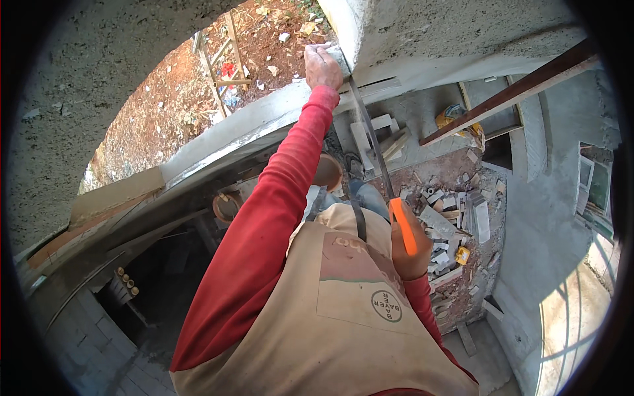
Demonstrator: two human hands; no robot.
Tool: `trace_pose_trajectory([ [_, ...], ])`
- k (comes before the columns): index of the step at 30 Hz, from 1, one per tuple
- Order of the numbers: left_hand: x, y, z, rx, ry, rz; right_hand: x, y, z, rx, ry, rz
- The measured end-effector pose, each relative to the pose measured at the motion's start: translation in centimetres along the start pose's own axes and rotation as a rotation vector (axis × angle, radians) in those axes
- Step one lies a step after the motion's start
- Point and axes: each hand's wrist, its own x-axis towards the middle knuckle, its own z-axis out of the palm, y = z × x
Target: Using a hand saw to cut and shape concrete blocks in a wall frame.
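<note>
My right hand (413,247) is closed round the orange handle of a handsaw (374,135), held low in front of my body. Its long, narrow-looking blade, seen nearly edge-on, runs up and away to the window ledge. At the ledge's right corner, my left hand (321,68) is closed on a small grey block (341,61), with the arm stretched out. The blade's far end lies against or right beside this block; whether it has cut in I cannot tell. My left fingertips are partly hidden behind the hand.
The cement window ledge (231,135) borders an opening onto reddish soil, where a wooden frame (221,63) stands. A rough wall (456,39) rises at the right of the opening. Below lie rubble (452,218) and a yellow container (462,255). A dark beam (508,92) slants across the right.
</note>
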Motion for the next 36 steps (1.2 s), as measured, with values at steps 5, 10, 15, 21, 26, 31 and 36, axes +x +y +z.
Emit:
trace_pose_trajectory([
  [5,-0.1,0.2,0.3,0.004,-0.02,0.016,11.4,3.7,7.4,0.09,0.125,-0.139],
  [10,0.0,-0.5,0.1,-0.01,-0.037,-0.047,15.2,2.1,9.6,0.06,0.113,-0.094],
  [15,0.1,-0.9,-0.4,-0.018,-0.012,-0.006,0.6,2.1,1.8,-0.049,-0.001,-0.132],
  [21,-0.2,0.6,0.3,-0.02,-0.02,-0.017,14.1,4.7,9.5,0.171,0.151,-0.152],
  [26,-0.1,-0.2,0.2,-0.057,-0.095,-0.15,15.0,3.5,10.6,0.128,0.149,-0.059],
  [31,-0.2,-0.6,-0.6,0.008,-0.024,-0.046,-1.8,4.1,1.0,-0.038,-0.036,-0.022],
  [36,0.0,0.3,0.1,-0.023,-0.036,-0.082,5.2,6.1,7.0,0.115,0.083,-0.151],
])
